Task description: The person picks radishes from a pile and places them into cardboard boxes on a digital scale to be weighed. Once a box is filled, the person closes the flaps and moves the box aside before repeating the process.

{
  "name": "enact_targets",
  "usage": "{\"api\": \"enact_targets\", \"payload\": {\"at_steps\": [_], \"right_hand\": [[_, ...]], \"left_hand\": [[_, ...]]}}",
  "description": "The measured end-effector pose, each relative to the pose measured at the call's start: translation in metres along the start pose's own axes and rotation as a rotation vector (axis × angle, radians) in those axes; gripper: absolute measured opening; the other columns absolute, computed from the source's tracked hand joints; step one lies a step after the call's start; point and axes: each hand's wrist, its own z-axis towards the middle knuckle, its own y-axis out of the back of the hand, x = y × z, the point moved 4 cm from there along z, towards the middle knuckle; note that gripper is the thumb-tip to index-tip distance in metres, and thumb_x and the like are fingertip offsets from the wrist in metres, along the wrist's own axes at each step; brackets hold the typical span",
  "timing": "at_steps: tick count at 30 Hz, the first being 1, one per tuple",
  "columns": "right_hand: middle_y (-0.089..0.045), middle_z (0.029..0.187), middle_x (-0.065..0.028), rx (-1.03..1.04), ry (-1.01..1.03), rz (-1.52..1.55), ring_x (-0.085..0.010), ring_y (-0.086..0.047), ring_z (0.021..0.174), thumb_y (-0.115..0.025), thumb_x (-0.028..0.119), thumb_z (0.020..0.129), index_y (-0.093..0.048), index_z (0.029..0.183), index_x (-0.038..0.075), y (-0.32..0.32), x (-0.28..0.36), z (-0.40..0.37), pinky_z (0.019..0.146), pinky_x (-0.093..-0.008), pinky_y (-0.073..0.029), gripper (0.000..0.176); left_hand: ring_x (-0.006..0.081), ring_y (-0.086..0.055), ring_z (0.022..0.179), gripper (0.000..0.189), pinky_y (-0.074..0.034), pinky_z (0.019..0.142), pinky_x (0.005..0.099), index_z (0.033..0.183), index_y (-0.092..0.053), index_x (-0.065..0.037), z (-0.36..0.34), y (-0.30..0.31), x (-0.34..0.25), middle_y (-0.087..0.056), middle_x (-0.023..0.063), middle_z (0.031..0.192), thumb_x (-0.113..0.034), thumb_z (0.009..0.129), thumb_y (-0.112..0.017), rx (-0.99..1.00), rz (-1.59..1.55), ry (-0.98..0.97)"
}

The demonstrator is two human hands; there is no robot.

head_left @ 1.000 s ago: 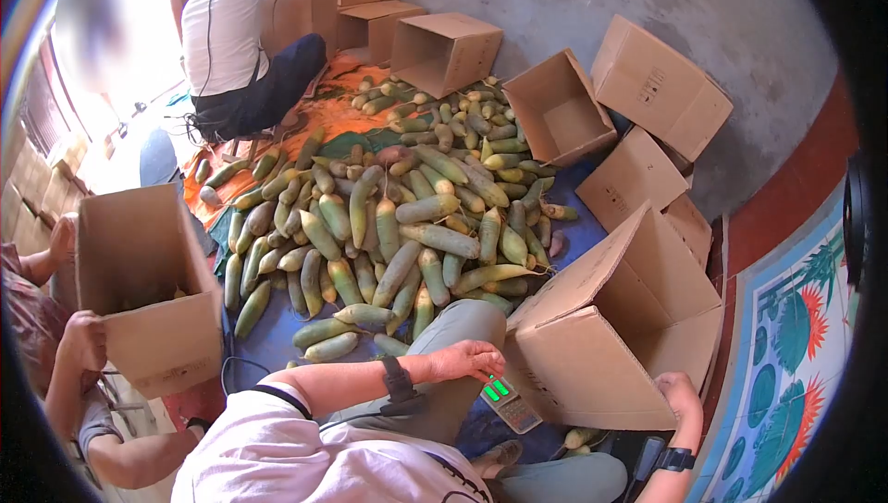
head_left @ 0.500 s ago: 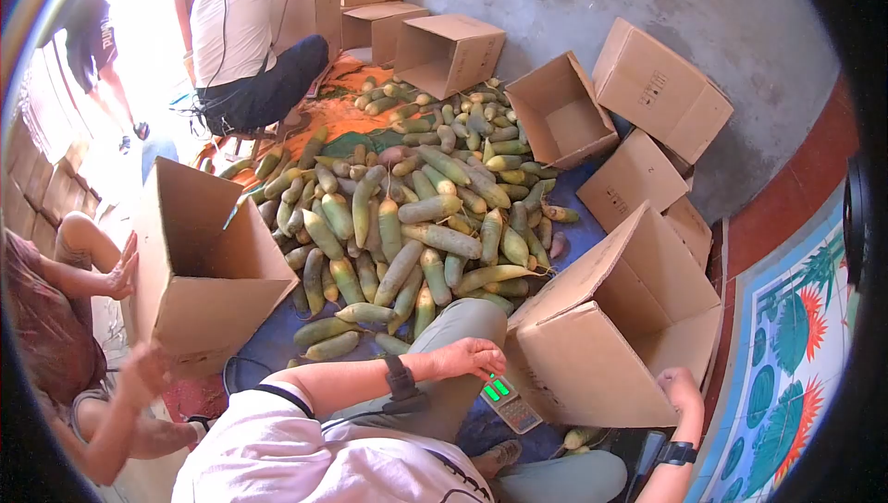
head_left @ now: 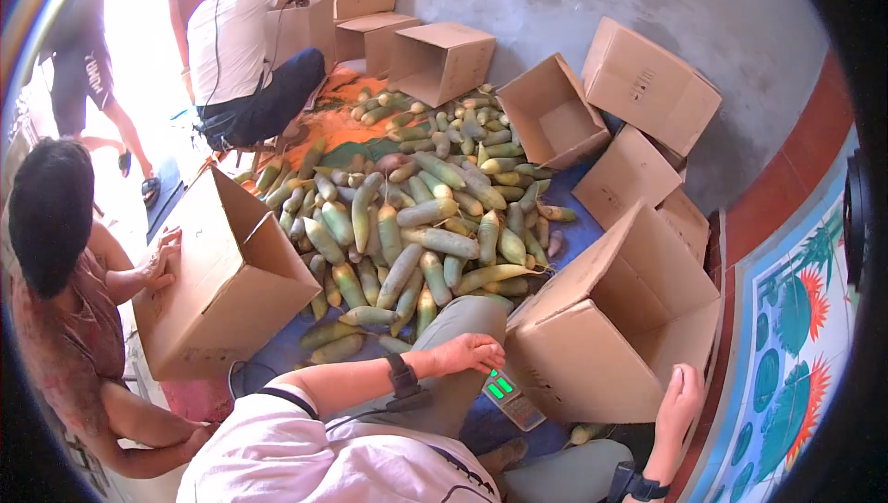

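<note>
My left hand [head_left: 468, 353] hangs over the scale display [head_left: 509, 398] with its green lit digits, close to the near left side of an open cardboard box [head_left: 583, 364]. Its fingers curl together, and anything inside them is hidden. At the front right edge of that box, my right hand [head_left: 683, 394] is raised with its fingers bent together; nothing shows clearly in it. The box is tilted, its opening facing up and right. Beyond my knee lies a large pile of green radishes [head_left: 435, 240] on a blue and orange sheet.
At the left, a person [head_left: 74, 318] touches another open box [head_left: 199, 290]. A second person [head_left: 245, 50] crouches at the back by a box. Someone stands in the doorway [head_left: 88, 87]. More boxes [head_left: 652, 87] lean along the grey wall. A patterned panel [head_left: 777, 364] lies at the right.
My right hand has come off the box edge and lifted slightly. The left person has leaned into view, and their box has turned and moved right. The figure in the doorway has shifted.
</note>
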Motion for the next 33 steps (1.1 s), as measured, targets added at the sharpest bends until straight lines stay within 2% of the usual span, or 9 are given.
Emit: {"api": "enact_targets", "payload": {"at_steps": [2,6,8,12,13,18,26,29,33], "right_hand": [[-0.054,0.085,-0.0158,-0.222,0.150,-0.073,-0.0298,-0.053,0.080,-0.047,0.003,0.086,-0.055,0.086,-0.001,0.017,0.005,-0.017,0.071,-0.0376,-0.043,0.009],[-0.055,0.088,-0.0155,-0.360,0.048,-0.113,-0.0311,-0.053,0.083,-0.050,0.004,0.084,-0.055,0.088,-0.001,0.034,-0.014,-0.063,0.074,-0.0386,-0.043,0.008],[-0.057,0.087,-0.0145,-0.322,-0.043,-0.141,-0.0311,-0.054,0.083,-0.054,0.005,0.082,-0.058,0.085,0.001,0.034,-0.021,-0.086,0.074,-0.0389,-0.044,0.006],[-0.061,0.085,-0.0115,-0.324,-0.221,-0.138,-0.0302,-0.057,0.082,-0.061,0.010,0.077,-0.061,0.081,0.007,0.021,-0.050,-0.144,0.073,-0.0395,-0.046,0.005],[-0.061,0.085,-0.0110,-0.316,-0.210,-0.137,-0.0301,-0.057,0.082,-0.062,0.012,0.077,-0.061,0.081,0.006,0.018,-0.051,-0.156,0.074,-0.0401,-0.046,0.007],[-0.058,0.096,-0.0078,-0.237,-0.279,-0.233,-0.0274,-0.052,0.092,-0.065,0.017,0.076,-0.059,0.086,0.006,0.012,-0.051,-0.195,0.081,-0.0377,-0.042,0.016],[-0.057,0.093,-0.0060,-0.321,-0.321,-0.266,-0.0251,-0.051,0.091,-0.065,0.017,0.076,-0.059,0.084,0.005,0.020,-0.049,-0.209,0.080,-0.0370,-0.040,0.016],[-0.057,0.094,-0.0059,-0.348,-0.314,-0.253,-0.0252,-0.051,0.090,-0.064,0.018,0.076,-0.058,0.082,0.005,0.022,-0.047,-0.208,0.081,-0.0371,-0.040,0.015],[-0.058,0.095,-0.0078,-0.359,-0.307,-0.231,-0.0266,-0.052,0.091,-0.066,0.015,0.074,-0.059,0.084,0.004,0.020,-0.049,-0.207,0.079,-0.0377,-0.041,0.016]], "left_hand": [[0.0241,-0.053,0.110,0.038,-0.046,0.092,0.0356,0.115,-0.048,0.003,0.001,0.002,0.000,-0.056,0.0166,0.113,-0.030,0.097,-0.040,0.009,-0.003,-0.017],[0.0257,-0.055,0.107,0.035,-0.046,0.092,0.0356,0.114,-0.049,0.005,-0.006,-0.003,-0.008,-0.056,0.0185,0.112,-0.025,0.096,-0.042,-0.015,-0.046,-0.018],[0.0278,-0.054,0.108,0.035,-0.045,0.093,0.0376,0.115,-0.047,0.004,-0.005,-0.002,-0.007,-0.055,0.0191,0.114,-0.024,0.096,-0.042,-0.050,-0.028,0.041],[0.0311,-0.052,0.112,0.032,-0.044,0.094,0.0420,0.115,-0.046,0.003,-0.003,-0.003,-0.014,-0.054,0.0207,0.115,-0.021,0.095,-0.042,0.078,-0.065,-0.079],[0.0303,-0.053,0.110,0.032,-0.045,0.092,0.0408,0.114,-0.046,0.003,-0.004,-0.010,-0.021,-0.055,0.0203,0.114,-0.023,0.095,-0.042,0.079,0.045,-0.110],[0.0230,-0.058,0.095,0.036,-0.047,0.076,0.0313,0.112,-0.050,-0.001,0.016,0.011,-0.036,-0.058,0.0151,0.107,-0.031,0.093,-0.045,-0.175,0.156,-0.099],[0.0232,-0.048,0.112,0.047,-0.036,0.093,0.0365,0.129,-0.040,-0.006,0.045,0.042,-0.044,-0.048,0.0134,0.125,-0.036,0.093,-0.041,-0.219,0.212,-0.163],[0.0291,-0.034,0.127,0.058,-0.024,0.105,0.0415,0.139,-0.026,-0.009,0.053,0.042,-0.038,-0.030,0.0175,0.141,-0.043,0.093,-0.039,-0.184,0.222,-0.175],[0.0313,-0.028,0.131,0.061,-0.020,0.107,0.0433,0.140,-0.023,-0.010,0.050,0.031,-0.040,-0.027,0.0181,0.143,-0.045,0.093,-0.039,-0.168,0.252,-0.182]]}}
